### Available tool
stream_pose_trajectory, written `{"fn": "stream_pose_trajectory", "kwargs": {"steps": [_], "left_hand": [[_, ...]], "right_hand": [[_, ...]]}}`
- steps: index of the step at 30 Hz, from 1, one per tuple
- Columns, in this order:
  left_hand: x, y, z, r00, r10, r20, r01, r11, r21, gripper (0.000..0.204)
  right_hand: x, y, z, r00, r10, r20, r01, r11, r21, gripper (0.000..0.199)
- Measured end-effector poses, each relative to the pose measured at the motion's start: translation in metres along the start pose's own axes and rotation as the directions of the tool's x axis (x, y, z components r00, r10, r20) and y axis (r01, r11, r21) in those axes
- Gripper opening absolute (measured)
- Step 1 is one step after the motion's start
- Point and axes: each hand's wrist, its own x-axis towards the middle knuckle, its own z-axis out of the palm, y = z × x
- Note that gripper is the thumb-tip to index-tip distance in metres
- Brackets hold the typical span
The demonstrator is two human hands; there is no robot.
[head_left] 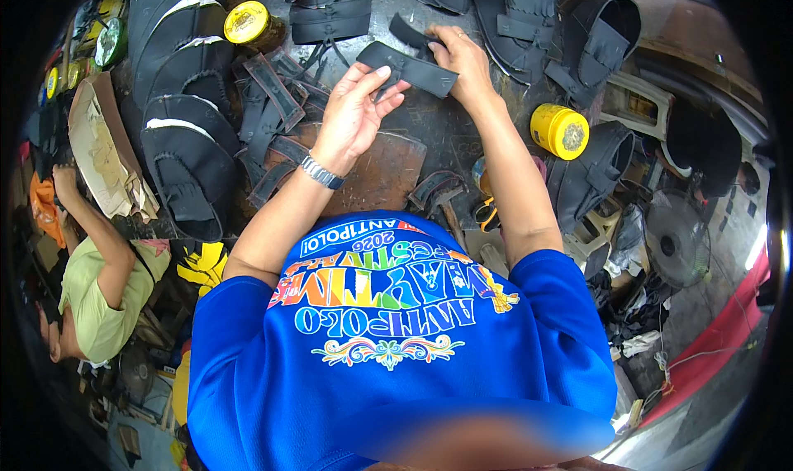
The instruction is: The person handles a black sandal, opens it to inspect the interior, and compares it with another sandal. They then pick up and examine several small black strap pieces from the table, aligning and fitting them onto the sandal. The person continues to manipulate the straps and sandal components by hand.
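Observation:
Over the workbench, my left hand [357, 111] has its thumb and fingers closed on the near side of a black sandal strap [409, 68], a wide, slightly curved piece. My right hand [462, 62] grips the same piece from the right, its fingertips partly hidden behind it. A second curved black band [406, 31] sticks out beyond the fingers of that hand; whether it joins the first piece I cannot tell. Left of my hands, loose black straps with reddish edges [277, 95] lie in a tangle. Another black strap piece [332, 21] rests just beyond them.
Overlapping black sandals [188, 161] line the left side; more black sandals [603, 45] lie at right. Yellow-lidded jars stand at left [248, 23] and right [562, 132]. Orange-handled scissors [487, 215] are near my right forearm. A co-worker [107, 289] is at far left, a fan [677, 238] at right.

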Motion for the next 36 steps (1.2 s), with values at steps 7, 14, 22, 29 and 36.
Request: {"fn": "stream_pose_trajectory", "kwargs": {"steps": [7, 14, 22, 29, 36], "left_hand": [[0.0, 0.002, -0.002, 1.0, 0.015, -0.007, -0.015, 0.997, 0.075, 0.01], [0.016, -0.02, 0.008, 0.999, -0.011, -0.033, 0.016, 0.984, 0.18, 0.014], [0.088, -0.051, 0.009, 0.986, 0.153, -0.063, -0.126, 0.941, 0.315, 0.014], [0.132, -0.058, -0.032, 0.993, 0.083, -0.086, -0.032, 0.88, 0.474, 0.007], [0.113, -0.039, -0.027, 0.963, -0.267, -0.039, 0.196, 0.593, 0.781, 0.02]], "right_hand": [[-0.003, 0.007, -0.104, 0.963, -0.046, -0.267, 0.07, 0.994, 0.083, 0.017], [0.059, 0.078, -0.141, 0.979, 0.0, -0.202, -0.037, 0.983, -0.18, 0.026], [0.03, 0.046, -0.106, 0.882, 0.0, -0.472, -0.011, 1.0, -0.02, 0.053], [-0.108, -0.039, -0.06, 0.802, -0.143, 0.58, 0.183, 0.983, -0.01, 0.031], [-0.182, -0.049, -0.027, 0.787, 0.087, 0.611, 0.083, 0.966, -0.244, 0.054]]}}
